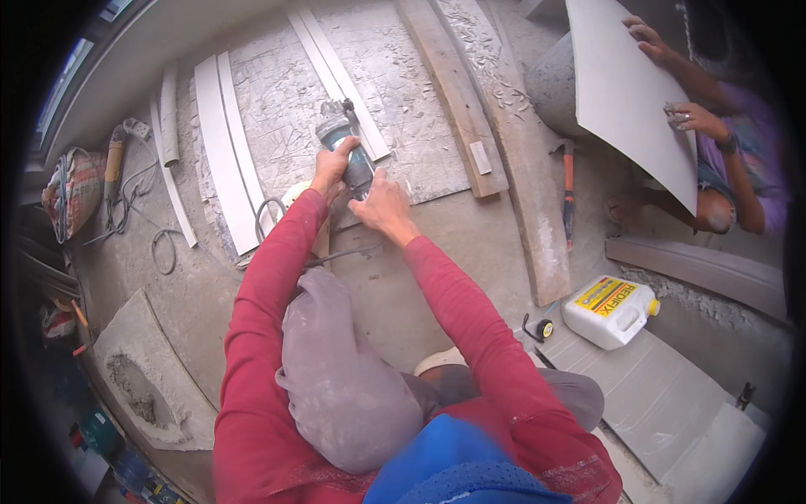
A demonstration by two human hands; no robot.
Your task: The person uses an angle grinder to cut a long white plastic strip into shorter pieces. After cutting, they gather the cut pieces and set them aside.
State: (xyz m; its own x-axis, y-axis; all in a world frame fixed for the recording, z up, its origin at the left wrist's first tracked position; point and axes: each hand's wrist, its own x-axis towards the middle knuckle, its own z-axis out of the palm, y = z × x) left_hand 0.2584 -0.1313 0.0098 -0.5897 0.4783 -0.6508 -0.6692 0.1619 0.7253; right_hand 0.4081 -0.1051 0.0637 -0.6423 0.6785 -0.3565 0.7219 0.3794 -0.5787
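Note:
My left hand [334,169] wraps around the body of a teal angle grinder [359,165], thumb on top. My right hand [383,205] grips its rear end, index finger pointing forward along the casing. The grinder's metal head points away from me, beside a pair of narrow pale strips [343,79]. Its disc cannot be made out. Under the strips lies a scratched, dusty board [415,126] strewn with chips. Two wider pale strips [230,151] rest at the board's left side. A dark power cord [343,254] runs below my hands.
At right, a co-worker's hands [696,120] hold a large pale panel [630,94]. Wooden planks [450,94], a hammer [568,195], a white jug [607,313] and a tape measure [543,329] lie right. Cables [129,195] and a broken slab [154,378] are left.

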